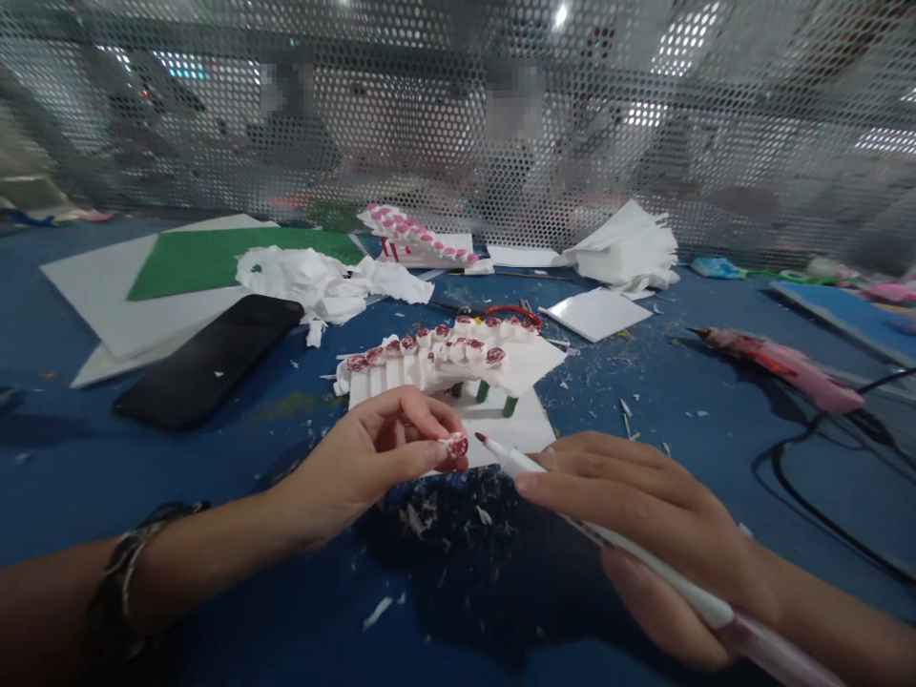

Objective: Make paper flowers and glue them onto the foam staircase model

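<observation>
Between thumb and fingers, my left hand (401, 439) pinches a small white paper roll (456, 445) with dark red colouring on its end. My right hand (644, 515) is closed around a white felt-tip pen (662, 572); its dark red tip points at the roll, a small gap away. Just beyond both hands stands a white paper model (407, 367) like a stepped bridge, on green legs over a white base (526, 429). Rows of similar red-ended rolls (495, 356) line its top.
A black phone (211, 363) lies left, near a green sheet (193, 262) and crumpled tissue (301, 277). Behind are a pink-dotted model (415, 234) and stacked white paper (622, 248). On the right lies a pink glue gun (787, 367) with its black cord. A perforated metal screen (429, 124) closes the back.
</observation>
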The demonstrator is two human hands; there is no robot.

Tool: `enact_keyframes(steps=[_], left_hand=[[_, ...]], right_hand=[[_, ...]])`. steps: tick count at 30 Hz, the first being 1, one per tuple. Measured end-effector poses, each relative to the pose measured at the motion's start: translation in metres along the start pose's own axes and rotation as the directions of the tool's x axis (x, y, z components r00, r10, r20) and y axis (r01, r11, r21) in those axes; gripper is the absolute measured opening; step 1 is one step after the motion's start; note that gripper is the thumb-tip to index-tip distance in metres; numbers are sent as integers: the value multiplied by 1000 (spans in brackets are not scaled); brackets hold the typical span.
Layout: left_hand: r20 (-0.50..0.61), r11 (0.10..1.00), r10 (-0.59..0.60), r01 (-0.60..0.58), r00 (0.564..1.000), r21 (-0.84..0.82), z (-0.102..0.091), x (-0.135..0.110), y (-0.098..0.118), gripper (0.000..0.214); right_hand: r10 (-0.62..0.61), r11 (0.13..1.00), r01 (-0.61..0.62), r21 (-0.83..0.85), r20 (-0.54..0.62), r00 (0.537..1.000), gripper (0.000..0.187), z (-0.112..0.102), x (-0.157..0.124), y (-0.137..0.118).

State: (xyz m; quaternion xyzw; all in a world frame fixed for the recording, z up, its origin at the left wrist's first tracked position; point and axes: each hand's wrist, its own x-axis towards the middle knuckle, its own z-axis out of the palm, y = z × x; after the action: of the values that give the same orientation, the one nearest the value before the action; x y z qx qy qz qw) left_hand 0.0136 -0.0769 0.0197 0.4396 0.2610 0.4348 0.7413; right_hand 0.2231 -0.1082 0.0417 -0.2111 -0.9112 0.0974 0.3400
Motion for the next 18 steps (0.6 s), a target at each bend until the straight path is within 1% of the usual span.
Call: enact_keyframes(steps=[3,5,9,11,13,15,18], left_hand=[[-1,1000,-8,8,1000,0,0,0,0,12],[1,1000,-7,7,1000,6,0,0,0,12],[21,999,10,-11,1000,39,0,-1,-1,12],[20,997,31,-32,999,68,0,-1,-1,12],[28,988,72,-75,997,131,1,-1,0,13],[49,958,131,-139,990,251,2,-3,1,14],[84,860,238,-250,968,444,3,-5,4,16]], right_hand=[[-25,999,26,-26,47,999,39,0,0,0],[-20,998,25,-56,82,996,37,0,0,1],[9,997,-4,-83,59,998,37,-1,1,1],[-8,996,16,-83,90,996,37,-2,1,0],[-13,995,25,-98,115,993,37,-2,0,0],[9,993,2,-118,96,995,37,-1,-2,0],[-9,996,12,-83,39,999,39,0,-4,-1]])
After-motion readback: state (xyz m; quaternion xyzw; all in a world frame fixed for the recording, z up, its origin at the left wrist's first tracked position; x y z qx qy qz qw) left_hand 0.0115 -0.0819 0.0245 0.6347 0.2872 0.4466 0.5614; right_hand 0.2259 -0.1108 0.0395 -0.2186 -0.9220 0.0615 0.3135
